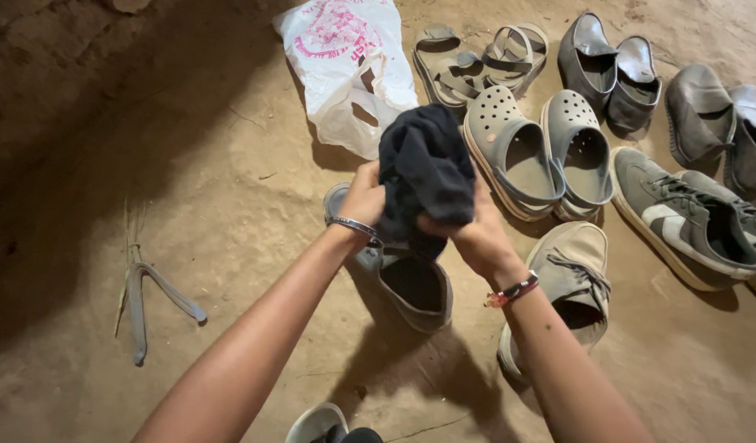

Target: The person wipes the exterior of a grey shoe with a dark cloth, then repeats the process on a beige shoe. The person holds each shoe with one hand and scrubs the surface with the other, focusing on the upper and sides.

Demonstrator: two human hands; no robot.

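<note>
Holding a dark cloth (425, 168) tight, both left hand (363, 199) and right hand (474, 235) hover above the grey shoe (411, 283); clogs (538, 152) at two o'clock.

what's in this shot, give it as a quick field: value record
left hand: left hand grips the dark cloth
right hand: right hand grips the same cloth from below
under hands: grey shoe on the dirt floor
right of hands: perforated clogs, laced sneakers, strap sandals
top: white plastic bag
left: bent metal tool
</note>
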